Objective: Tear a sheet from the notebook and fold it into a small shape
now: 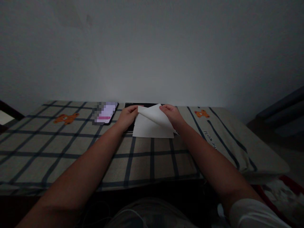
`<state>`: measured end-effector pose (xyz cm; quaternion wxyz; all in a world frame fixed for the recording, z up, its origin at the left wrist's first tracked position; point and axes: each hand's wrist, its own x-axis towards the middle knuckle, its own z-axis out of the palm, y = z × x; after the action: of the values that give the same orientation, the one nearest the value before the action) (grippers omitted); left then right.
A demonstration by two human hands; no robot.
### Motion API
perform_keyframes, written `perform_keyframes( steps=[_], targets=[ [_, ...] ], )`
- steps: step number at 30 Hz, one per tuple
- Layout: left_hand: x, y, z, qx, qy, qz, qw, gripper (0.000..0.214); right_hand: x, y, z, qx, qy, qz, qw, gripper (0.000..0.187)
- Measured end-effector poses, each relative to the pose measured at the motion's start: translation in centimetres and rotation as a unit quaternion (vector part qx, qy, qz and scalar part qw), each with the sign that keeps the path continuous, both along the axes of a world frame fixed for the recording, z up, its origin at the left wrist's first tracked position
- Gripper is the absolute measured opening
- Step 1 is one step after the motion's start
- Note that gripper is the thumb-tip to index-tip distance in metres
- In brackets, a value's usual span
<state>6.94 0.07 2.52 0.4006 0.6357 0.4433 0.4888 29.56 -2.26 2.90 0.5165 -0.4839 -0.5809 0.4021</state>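
Observation:
A white sheet of paper [153, 126] is held up between both hands near the back of the table, its top part folded over at a slant. At its upper left corner, my left hand [128, 117] pinches the paper between thumb and fingers. My right hand [172, 114] grips the folded upper right part the same way. Behind and under the sheet lies a flat black item [133, 104] with small white marks along its top edge; most of it is hidden by the paper and my left hand.
A phone [108, 112] with a lit screen lies left of my left hand. The checked tablecloth [142, 161] with orange bear prints covers the table, which stands against a grey wall [152, 57]. A red-rimmed container [291, 182] is low at the right.

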Motion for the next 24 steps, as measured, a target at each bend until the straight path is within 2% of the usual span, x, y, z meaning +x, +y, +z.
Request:
perform_keyframes(
  steps=[7,15,20,24],
  targets=[
    [-0.3,0.0,0.0,-0.001,-0.003,0.006,1.000,0.043,1.8,1.2,0.2,0.004,-0.027,-0.074,0.997,0.048],
    [-0.3,0.7,-0.6,0.000,-0.042,-0.006,0.999,0.043,1.8,1.8,-0.4,-0.020,-0.007,-0.083,0.996,0.045],
    [-0.4,-0.1,0.2,0.007,0.015,0.079,0.997,0.027,1.6,1.3,-0.2,-0.026,-0.007,-0.079,0.997,0.043],
    [-0.2,-0.7,0.8,0.011,0.020,0.104,0.994,0.022,1.3,1.1,-0.3,-0.035,0.005,-0.078,0.996,0.040]
  ],
)
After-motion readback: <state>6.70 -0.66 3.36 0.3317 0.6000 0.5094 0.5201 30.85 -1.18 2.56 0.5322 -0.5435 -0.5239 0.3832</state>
